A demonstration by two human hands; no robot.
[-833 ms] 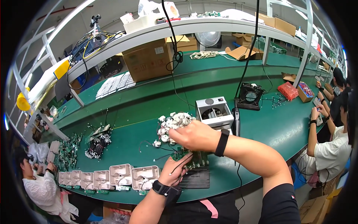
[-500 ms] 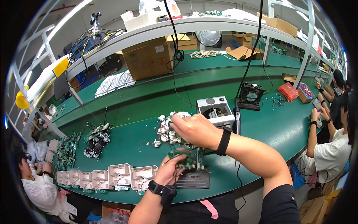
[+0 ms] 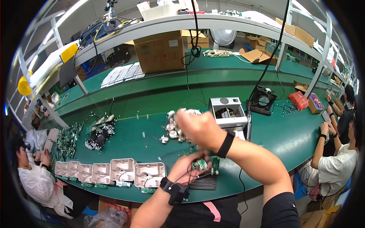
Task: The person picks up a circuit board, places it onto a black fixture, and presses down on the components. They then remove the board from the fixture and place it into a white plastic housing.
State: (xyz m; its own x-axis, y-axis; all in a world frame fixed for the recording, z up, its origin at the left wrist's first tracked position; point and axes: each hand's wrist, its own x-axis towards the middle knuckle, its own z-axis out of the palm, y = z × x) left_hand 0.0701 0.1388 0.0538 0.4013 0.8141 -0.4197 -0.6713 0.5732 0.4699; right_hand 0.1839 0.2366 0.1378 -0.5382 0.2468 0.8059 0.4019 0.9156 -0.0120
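My left hand (image 3: pixel 188 168), palm turned up, holds a small green circuit board (image 3: pixel 199 164) with dark wires hanging past the wrist. Above it my right hand (image 3: pixel 202 129) is closed and blurred; its fingertips are hidden, so what it grips cannot be made out. Beyond the hands lies a pile of white parts with wires (image 3: pixel 173 128), partly covered by the right hand. Another green board (image 3: pixel 215 165) stands just right of my left hand. Below both hands is a dark ribbed mat (image 3: pixel 203 183).
A row of pale plastic housings (image 3: pixel 149 175) with boards runs left along the near edge. Farther left lie a wire bundle (image 3: pixel 99 136) and a heap of boards (image 3: pixel 68 140). A white box-shaped device (image 3: pixel 228 114) and black fan (image 3: pixel 262 99) stand back right. Co-workers sit at both sides.
The whole view has shifted a little. My left hand has turned further palm up and moved right with the board. My right hand remains raised above it, closed.
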